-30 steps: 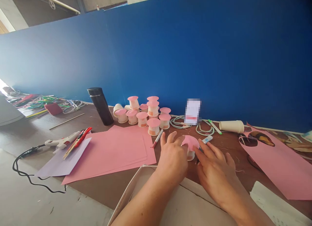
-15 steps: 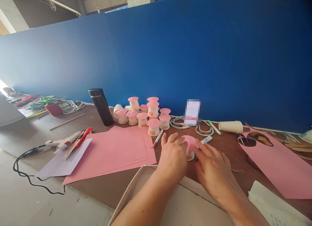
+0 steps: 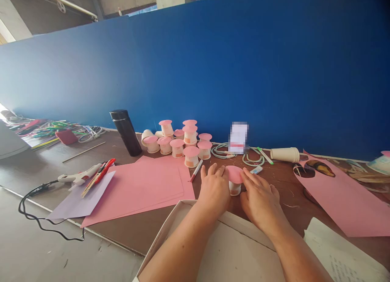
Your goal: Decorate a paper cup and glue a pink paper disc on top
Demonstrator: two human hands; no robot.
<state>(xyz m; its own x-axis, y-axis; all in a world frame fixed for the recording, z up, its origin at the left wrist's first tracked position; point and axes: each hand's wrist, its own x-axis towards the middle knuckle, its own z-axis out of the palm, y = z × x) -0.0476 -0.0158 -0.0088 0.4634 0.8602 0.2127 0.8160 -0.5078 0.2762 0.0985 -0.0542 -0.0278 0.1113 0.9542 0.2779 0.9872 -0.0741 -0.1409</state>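
Note:
A small upturned paper cup (image 3: 235, 188) stands on the brown table, topped by a round pink paper disc (image 3: 234, 174). My left hand (image 3: 214, 188) is at the left rim of the disc, its fingers bent forward and its thumb hidden. From the right, my right hand (image 3: 261, 194) has its fingertips against the disc's other edge, with the fingers close together. Between them the two hands hold the disc and cup. Several similar cups with pink discs (image 3: 191, 152) are grouped behind, some stacked.
Pink sheets (image 3: 143, 188), a lilac sheet (image 3: 81, 203), a glue gun (image 3: 79, 175) and a red cutter (image 3: 102, 171) lie left. A black flask (image 3: 126, 134) leans near the blue partition (image 3: 213, 71). An open box (image 3: 237, 253) is under my forearms; a cut pink sheet (image 3: 350, 196) lies right.
My fingers have drawn back from over the disc to its sides, so more of its top shows. The whole view has shifted slightly.

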